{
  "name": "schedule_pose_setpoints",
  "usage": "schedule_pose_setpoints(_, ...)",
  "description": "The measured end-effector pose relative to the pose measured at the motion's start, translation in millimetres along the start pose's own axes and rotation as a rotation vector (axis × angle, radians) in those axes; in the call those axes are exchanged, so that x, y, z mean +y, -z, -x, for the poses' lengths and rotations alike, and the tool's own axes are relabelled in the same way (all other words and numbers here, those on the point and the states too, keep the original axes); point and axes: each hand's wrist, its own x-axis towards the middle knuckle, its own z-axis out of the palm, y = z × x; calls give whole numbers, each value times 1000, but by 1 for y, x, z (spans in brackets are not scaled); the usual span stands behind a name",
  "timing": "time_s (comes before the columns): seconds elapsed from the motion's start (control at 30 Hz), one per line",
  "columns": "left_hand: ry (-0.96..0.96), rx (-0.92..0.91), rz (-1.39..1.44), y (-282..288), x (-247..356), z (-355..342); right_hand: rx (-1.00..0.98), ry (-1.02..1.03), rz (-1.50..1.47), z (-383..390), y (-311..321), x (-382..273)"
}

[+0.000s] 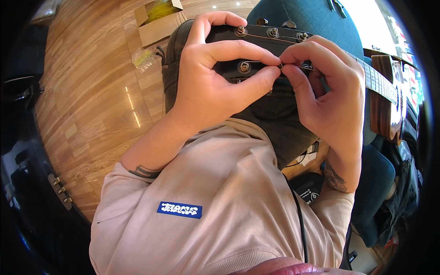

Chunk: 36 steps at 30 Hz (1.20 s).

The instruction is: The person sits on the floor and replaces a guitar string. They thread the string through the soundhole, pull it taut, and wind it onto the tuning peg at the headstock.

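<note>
An acoustic guitar lies across my lap, its black headstock (256, 42) under my hands. To the right, its fretboard (382, 85) leads to the wooden guitar body (384, 110). My left hand (208, 68) pinches a thin guitar string (251, 61) between thumb and index finger, with another finger reaching to the headstock's far edge. Right beside those fingertips, my right hand (330, 82) pinches the same string with thumb and index finger. The string runs near a metal tuning post (244, 67). Along the far side stand more posts (273, 32) with strings on them.
An open cardboard box (160, 33) and a clear plastic packet (145, 59) lie on the wooden floor (96, 91) at the left. A teal chair (300, 13) is beyond the headstock. Dark clothing (410, 169) is piled at the right. A glossy black object (27, 183) fills the left edge.
</note>
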Motion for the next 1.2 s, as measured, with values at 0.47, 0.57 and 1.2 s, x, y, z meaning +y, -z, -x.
schedule_pose_setpoints(0.47, 53, -7, -97, -1, 9, -5, 174, 59, 117, 21, -7, 0)
schedule_pose_setpoints(0.57, 53, 5, -92, -2, 9, -4, 216, 22, 162, 26, -13, -5)
schedule_pose_setpoints(1.2, 44, 6, -45, -3, 9, -3, 242, -14, 282, 32, -7, -2)
